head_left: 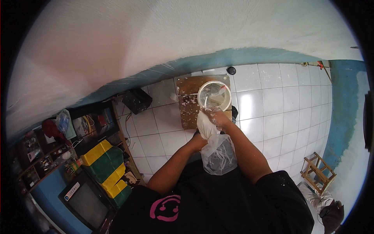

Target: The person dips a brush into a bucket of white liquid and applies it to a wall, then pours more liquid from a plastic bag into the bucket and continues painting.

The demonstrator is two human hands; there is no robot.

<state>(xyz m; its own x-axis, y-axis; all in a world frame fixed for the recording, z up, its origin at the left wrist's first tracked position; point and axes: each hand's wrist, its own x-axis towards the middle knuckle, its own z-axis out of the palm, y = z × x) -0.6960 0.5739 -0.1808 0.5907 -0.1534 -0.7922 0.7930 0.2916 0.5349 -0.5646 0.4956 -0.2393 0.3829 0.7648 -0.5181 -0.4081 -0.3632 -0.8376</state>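
In the head view I hold a clear plastic bag with a white mass in its far part. My right hand is closed around the bag's far end, beside the bucket's near rim, and has white smears on it. Lower down, my left hand grips the bag's side, its fingers partly hidden by the bag. The bag's loose, mostly see-through part hangs towards my chest. A white bucket stands just beyond my hands, with white residue and something clear, like plastic, inside. Under it is a low wooden table spattered with white.
A black boxy object lies on the tiled floor to the left, near cables. Shelves and a television stand at the left. A small dark round object is by the wall; a wooden stool is at the right.
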